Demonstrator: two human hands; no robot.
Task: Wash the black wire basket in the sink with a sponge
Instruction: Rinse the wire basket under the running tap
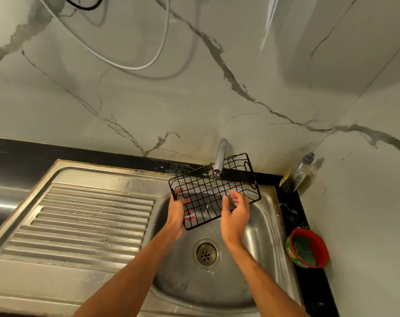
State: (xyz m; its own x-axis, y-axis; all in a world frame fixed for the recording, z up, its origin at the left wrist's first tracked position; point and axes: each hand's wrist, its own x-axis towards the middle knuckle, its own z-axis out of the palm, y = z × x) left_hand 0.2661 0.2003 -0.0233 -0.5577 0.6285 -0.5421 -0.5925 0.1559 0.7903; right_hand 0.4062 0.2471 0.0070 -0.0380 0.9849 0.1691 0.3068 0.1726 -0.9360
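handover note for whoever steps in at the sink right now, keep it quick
Left hand grips the black wire basket by its left edge, over the sink, under the faucet's thin stream.
Right hand is open at the basket's near right side, holding nothing.
The green scrub pad sits in the red tub on the counter, right of the sink.
Done: basket under running water.
Left: fetch the pad, scrub, rinse.

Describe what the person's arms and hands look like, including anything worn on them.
The left arm and right arm are bare to the frame's edge, no sleeves showing. The left hand and right hand wear no gloves, and neither wrist carries a watch or bracelet. Rings are too small to tell.
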